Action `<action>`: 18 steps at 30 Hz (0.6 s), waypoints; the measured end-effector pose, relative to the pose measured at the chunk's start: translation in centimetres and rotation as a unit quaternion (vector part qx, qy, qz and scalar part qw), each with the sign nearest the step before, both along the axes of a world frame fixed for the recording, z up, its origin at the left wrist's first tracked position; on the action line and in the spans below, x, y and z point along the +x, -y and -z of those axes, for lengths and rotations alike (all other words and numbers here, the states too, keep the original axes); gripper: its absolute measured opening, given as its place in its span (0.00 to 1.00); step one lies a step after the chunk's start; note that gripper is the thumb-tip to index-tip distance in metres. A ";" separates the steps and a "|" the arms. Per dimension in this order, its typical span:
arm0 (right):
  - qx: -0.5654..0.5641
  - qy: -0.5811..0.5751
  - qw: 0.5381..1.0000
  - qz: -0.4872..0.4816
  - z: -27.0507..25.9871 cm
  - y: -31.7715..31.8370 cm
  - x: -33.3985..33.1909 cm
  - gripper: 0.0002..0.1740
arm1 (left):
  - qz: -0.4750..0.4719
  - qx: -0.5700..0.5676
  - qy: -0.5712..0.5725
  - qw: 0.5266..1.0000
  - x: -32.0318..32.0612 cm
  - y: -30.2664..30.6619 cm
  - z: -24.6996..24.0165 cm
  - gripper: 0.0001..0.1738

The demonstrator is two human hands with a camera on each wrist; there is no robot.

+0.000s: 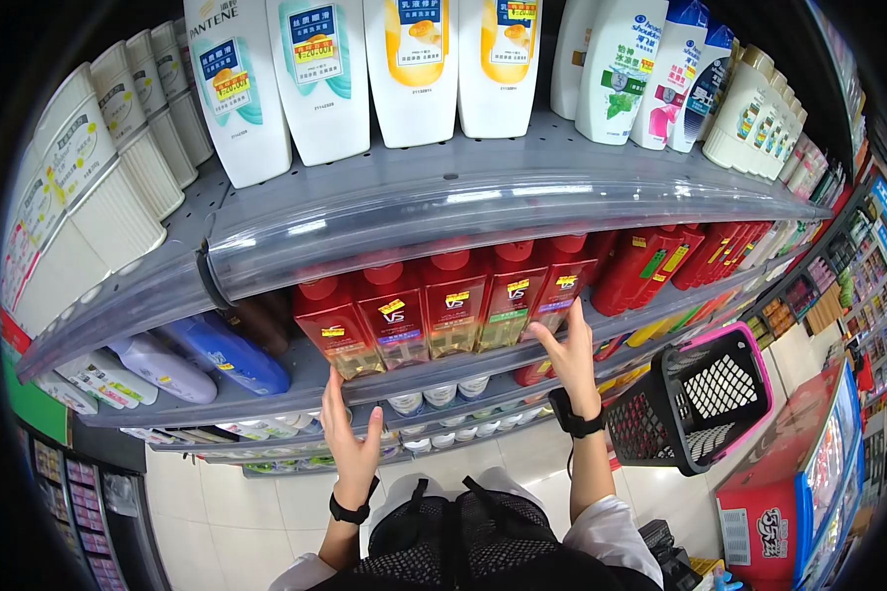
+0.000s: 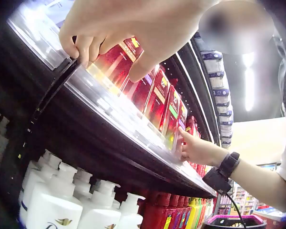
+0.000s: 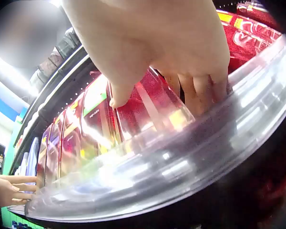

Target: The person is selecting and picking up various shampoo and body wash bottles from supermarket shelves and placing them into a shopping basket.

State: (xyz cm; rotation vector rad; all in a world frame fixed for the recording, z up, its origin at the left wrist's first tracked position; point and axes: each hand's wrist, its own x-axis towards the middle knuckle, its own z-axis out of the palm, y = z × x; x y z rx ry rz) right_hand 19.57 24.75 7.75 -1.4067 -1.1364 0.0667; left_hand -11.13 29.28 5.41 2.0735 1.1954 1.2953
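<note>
Bottles [image 1: 452, 310], red, standing in row between hands [image 1: 353, 445] [image 1: 571, 361]

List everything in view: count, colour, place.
VS bottles: five, red, middle shelf front
Further bottles: several, red, right of those
Blue bottle: one, blue, left of VS row
Lilac bottle: one, lilac, beside blue
Large bottles: four, white, upper shelf centre
Other bottles: several, mixed, upper shelf right
Ribbed bottles: several, cream, upper shelf left
Pump bottles: several, white, lower shelf
Shelves: several, grey, across view
Basket: one, black-pink, lower right
Display unit: one, red-blue, beside basket
Distant goods: uncountable, mixed, background
Bag: one, black, person's front
Wrist straps: two, black, each wrist
Left hand: one, row's left end
Right hand: one, row's right end
</note>
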 end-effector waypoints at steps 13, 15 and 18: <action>-0.039 -0.011 0.999 0.014 1.8 -0.6 0.2 0.30 | 0.028 -0.017 0.044 0.999 -0.7 -0.6 -1.1 0.41; -0.046 -0.004 0.999 0.019 1.7 -0.6 0.1 0.30 | 0.024 -0.038 0.062 0.997 -0.6 -1.2 -1.9 0.40; -0.051 0.013 0.998 0.038 1.3 -0.5 -0.6 0.32 | -0.010 0.016 0.035 0.999 -0.5 -2.1 -2.7 0.37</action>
